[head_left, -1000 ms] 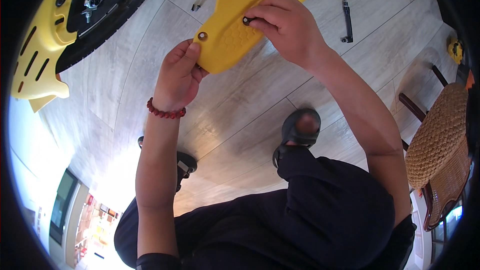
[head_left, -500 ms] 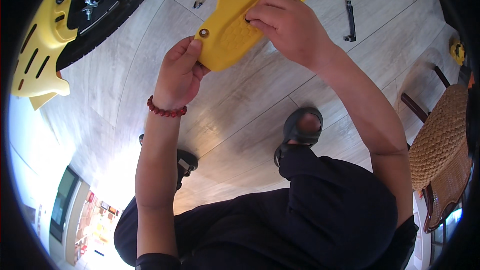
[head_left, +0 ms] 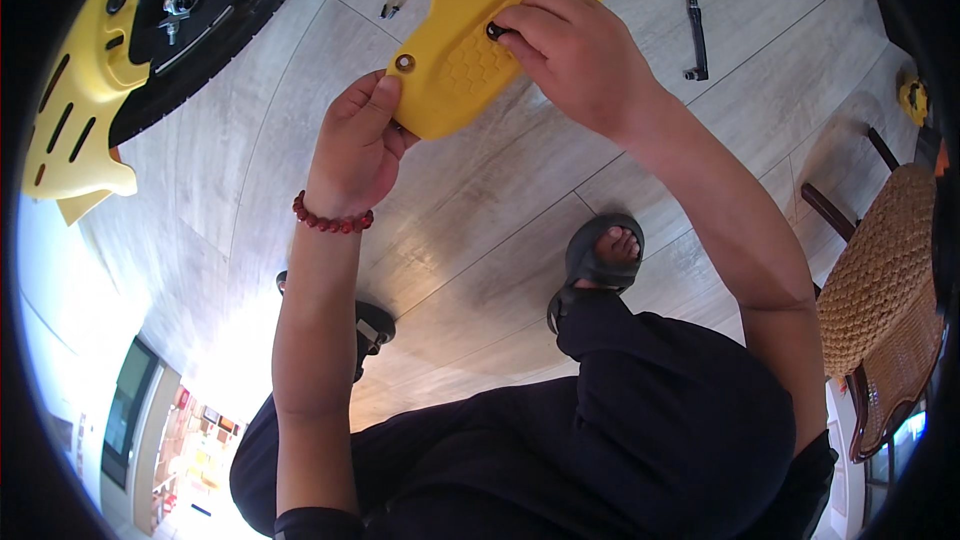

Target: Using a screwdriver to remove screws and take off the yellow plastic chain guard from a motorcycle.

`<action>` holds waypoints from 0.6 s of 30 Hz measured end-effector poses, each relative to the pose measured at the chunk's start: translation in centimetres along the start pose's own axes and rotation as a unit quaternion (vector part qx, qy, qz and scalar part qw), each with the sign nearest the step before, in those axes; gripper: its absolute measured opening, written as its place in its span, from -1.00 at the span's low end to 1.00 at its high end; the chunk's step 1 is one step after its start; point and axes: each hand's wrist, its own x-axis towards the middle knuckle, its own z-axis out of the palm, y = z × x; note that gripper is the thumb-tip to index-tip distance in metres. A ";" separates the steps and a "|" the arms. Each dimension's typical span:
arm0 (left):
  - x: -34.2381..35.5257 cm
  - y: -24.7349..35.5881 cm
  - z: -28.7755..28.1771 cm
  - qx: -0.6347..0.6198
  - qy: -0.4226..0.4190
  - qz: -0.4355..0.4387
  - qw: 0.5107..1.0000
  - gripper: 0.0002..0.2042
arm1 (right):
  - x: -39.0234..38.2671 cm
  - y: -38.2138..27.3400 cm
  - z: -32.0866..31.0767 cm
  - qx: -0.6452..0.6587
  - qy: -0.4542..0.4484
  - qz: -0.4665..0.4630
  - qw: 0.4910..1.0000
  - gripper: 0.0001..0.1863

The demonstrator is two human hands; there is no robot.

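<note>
A yellow plastic cover [head_left: 470,90] with a honeycomb pattern and a hole near each end is held up above the floor. My left hand [head_left: 365,130] grips its lower left corner, thumb on top just below the metal-rimmed hole. Over the middle of the cover, my right hand [head_left: 580,60] pinches a small black round piece [head_left: 495,31] between thumb and fingertips, against the honeycomb face. Whether that piece is a bolt or a grommet cannot be made out. The curled fingers hide part of the cover.
Small dark bolts [head_left: 389,11] lie on the floor beyond the cover. To the right lies a black-handled ratchet wrench [head_left: 695,25]. A wheel [head_left: 225,20] and a slotted yellow panel [head_left: 85,100] stand at the left, a woven chair [head_left: 880,270] at the right.
The small black piece at my right fingertips shows more now. My right hand and the cover have shifted only slightly; my left hand keeps its hold.
</note>
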 end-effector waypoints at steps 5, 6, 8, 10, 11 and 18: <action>0.0 -0.1 0.0 -0.002 0.003 -0.003 1.000 -0.63 | 0.2 -0.1 -0.2 -0.001 -0.021 -0.013 1.000 -0.82; 0.0 -0.1 0.1 -0.003 0.003 -0.004 1.000 -0.63 | 0.2 0.0 -0.2 -0.012 -0.029 -0.023 0.999 -0.82; -0.1 -0.2 0.1 -0.001 0.008 -0.004 1.000 -0.63 | 0.2 0.0 -0.3 -0.023 -0.036 -0.034 0.999 -0.81; -0.1 -0.2 0.2 -0.001 0.013 -0.003 1.000 -0.63 | 0.4 -0.3 -0.4 -0.002 -0.039 -0.009 0.999 -0.83; 0.0 -0.3 0.2 -0.001 0.017 -0.002 1.000 -0.63 | 0.4 -0.4 -0.5 -0.003 -0.039 -0.009 0.999 -0.83; 0.1 0.1 0.3 -0.002 0.008 0.011 1.000 -0.63 | 0.4 -0.5 -1.2 0.080 0.002 0.082 0.993 -0.91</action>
